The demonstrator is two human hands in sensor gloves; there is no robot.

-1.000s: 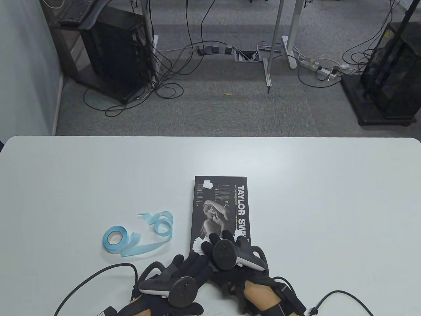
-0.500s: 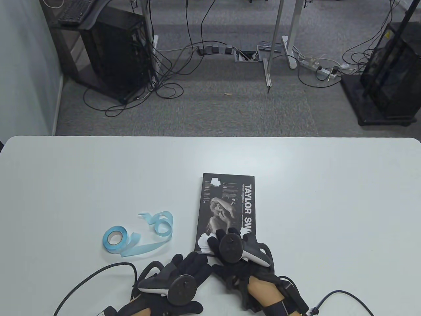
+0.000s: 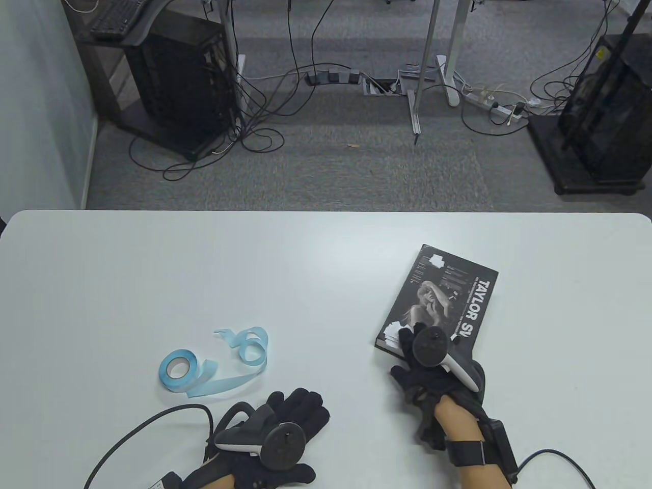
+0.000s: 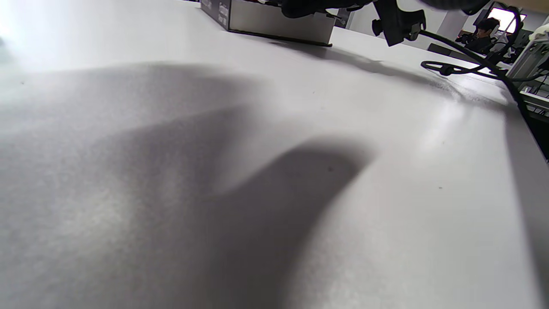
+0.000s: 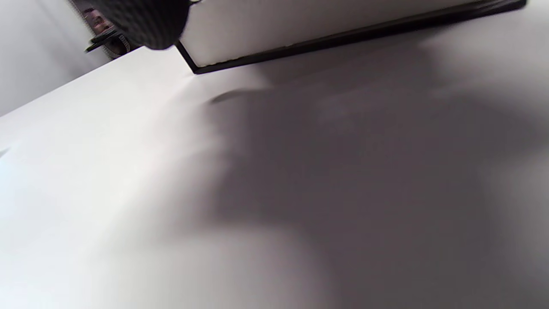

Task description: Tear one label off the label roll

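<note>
The blue label roll (image 3: pixel 177 371) lies on the white table (image 3: pixel 153 265) at the left, with a loose curled blue strip (image 3: pixel 239 356) trailing from it. My left hand (image 3: pixel 300 402) lies flat and empty on the table, right of the roll and apart from it. My right hand (image 3: pixel 410 338) holds the near end of a black book (image 3: pixel 448 295) at the right; a fingertip (image 5: pixel 146 21) sits at the book's corner (image 5: pixel 321 25) in the right wrist view. White labels (image 3: pixel 437 259) are stuck on the cover, with more of them (image 3: pixel 391 331) by my fingers.
The book's edge (image 4: pixel 274 19) and a glove cable (image 4: pixel 472 60) show in the left wrist view. Another cable (image 3: pixel 153 423) loops on the table by my left wrist. Beyond the far table edge are carpet, cables and desk legs.
My right hand has carried the book from the table's middle to the right and turned it clockwise. My left hand has stayed in place, now apart from the right hand.
</note>
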